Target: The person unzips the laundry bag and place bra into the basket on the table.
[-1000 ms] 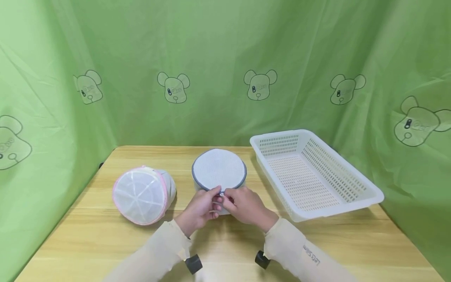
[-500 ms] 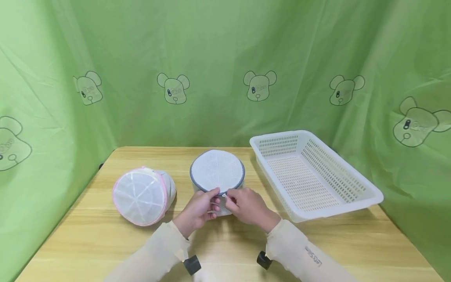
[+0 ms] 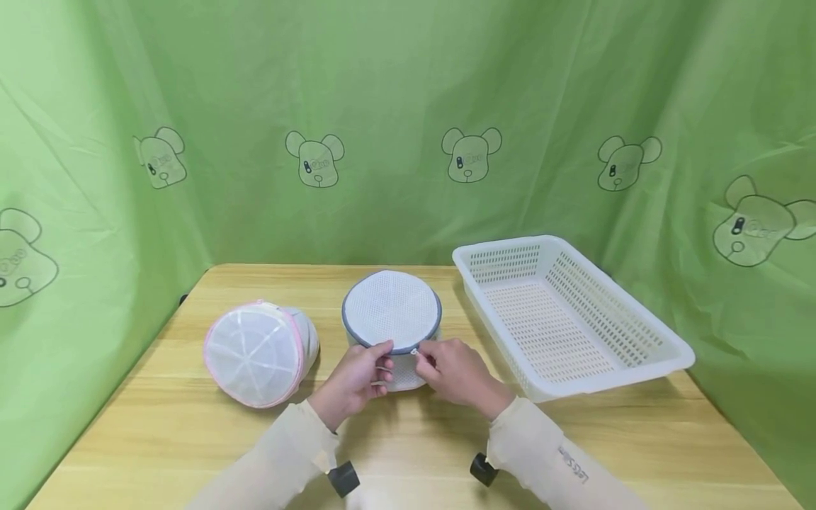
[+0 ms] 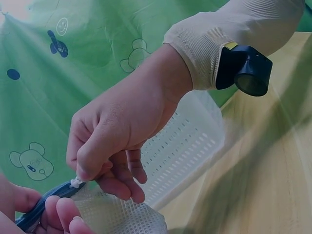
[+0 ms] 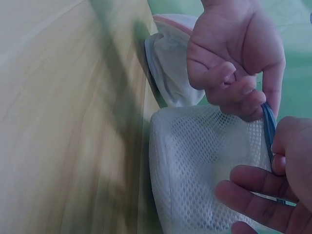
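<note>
A round white mesh laundry bag (image 3: 390, 308) with a grey-blue zipped rim stands upright on the table, between both hands. My left hand (image 3: 349, 379) pinches the front of its rim, thumb on top and fingers underneath. Just to the right, my right hand (image 3: 459, 375) pinches the small white zipper pull (image 4: 76, 183) between thumb and index finger; its other fingers hang loosely beside the mesh wall in the right wrist view. Blue zipper tape (image 5: 268, 129) stretches between the two hands. The bag's inside cannot be made out through the mesh.
A second laundry bag (image 3: 253, 354), pink-rimmed with a sheer pale top, lies tilted on the left of the wooden table (image 3: 408, 453). A white slotted plastic basket (image 3: 474, 304) stands at the right. Green curtain (image 3: 395, 85) surrounds the table's back and sides.
My right hand has moved right along the front rim with the zipper pull. The left hand and the mesh bag have shifted slightly left, widening the gap between the hands.
</note>
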`<state>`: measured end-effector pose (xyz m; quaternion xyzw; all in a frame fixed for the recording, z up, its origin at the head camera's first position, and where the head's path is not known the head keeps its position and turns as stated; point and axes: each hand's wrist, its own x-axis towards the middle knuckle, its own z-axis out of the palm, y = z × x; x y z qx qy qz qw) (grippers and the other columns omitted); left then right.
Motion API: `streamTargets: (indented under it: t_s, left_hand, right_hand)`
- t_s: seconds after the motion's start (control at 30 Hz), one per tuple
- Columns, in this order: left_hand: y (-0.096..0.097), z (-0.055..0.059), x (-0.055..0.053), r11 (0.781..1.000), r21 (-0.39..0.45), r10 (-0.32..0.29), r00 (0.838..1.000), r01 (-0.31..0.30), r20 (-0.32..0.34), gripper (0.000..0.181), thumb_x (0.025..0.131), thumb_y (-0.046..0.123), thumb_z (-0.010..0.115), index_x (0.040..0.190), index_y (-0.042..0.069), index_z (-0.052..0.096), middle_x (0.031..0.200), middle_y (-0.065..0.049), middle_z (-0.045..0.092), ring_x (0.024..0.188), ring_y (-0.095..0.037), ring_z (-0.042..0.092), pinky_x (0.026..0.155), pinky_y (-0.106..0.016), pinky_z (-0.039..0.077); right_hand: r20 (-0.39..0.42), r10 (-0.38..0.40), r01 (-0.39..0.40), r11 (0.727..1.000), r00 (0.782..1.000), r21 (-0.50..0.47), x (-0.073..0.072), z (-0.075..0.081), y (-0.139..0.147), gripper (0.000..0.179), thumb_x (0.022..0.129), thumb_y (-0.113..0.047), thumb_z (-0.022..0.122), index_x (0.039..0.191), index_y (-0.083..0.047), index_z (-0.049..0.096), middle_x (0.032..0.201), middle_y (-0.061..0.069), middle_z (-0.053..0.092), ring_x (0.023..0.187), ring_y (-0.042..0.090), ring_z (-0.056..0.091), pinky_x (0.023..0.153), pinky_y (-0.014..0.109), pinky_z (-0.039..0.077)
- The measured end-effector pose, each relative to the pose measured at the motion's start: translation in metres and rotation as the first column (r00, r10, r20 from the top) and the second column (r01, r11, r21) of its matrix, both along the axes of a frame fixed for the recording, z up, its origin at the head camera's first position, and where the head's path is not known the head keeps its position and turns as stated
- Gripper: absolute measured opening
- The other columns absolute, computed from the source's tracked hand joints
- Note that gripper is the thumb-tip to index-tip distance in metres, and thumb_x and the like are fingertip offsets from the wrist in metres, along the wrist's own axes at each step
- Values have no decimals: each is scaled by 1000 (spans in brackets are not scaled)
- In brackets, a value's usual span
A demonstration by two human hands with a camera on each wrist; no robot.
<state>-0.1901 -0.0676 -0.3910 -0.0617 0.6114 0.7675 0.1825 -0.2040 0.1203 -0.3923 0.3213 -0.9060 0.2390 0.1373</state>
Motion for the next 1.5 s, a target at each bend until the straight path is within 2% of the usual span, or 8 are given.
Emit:
streamTargets:
  t_s: [0.23,0.93,1.13,1.37,1.5]
  left_hand:
    - [-2,0,0,1000,-2,13,1000,-13,6,22,98,24,55,83,7,53,68,4,52,57,-7,49,52,-20,39]
    - [-5,1,2,1000,-10,13,1000,-13,4,21,97,22,56,81,10,52,67,4,51,57,-8,49,51,-20,38]
    - [-6,1,2,1000,1,28,1000,-28,3,22,97,21,56,78,11,51,66,4,50,56,-8,48,50,-20,38]
    - [-9,1,3,998,13,56,998,-56,7,19,96,19,56,83,7,51,67,3,49,56,-8,47,50,-19,38]
    - [-11,2,2,998,21,62,998,-62,9,19,96,18,56,83,6,51,67,3,49,56,-8,47,51,-20,38]
  right_hand:
    - [-1,-31,31,1000,1000,7,-2,-1,5,33,86,-12,56,60,-21,39,51,-13,35,46,1,31,41,18,27]
    - [-5,-18,18,1000,1000,-25,-5,-1,11,33,85,-8,58,60,-19,40,52,-13,35,46,0,31,42,18,26]
    - [-2,-21,20,999,1000,-30,-5,0,11,31,85,-9,58,60,-19,42,52,-12,36,47,0,33,42,19,28]
    - [-26,-31,29,998,999,-51,-6,-2,14,32,82,-6,57,58,-19,38,52,-14,32,47,0,30,43,18,25]
    - [2,-40,40,998,999,-43,-6,-1,16,32,84,-8,56,59,-20,39,52,-13,33,48,0,31,43,18,27]
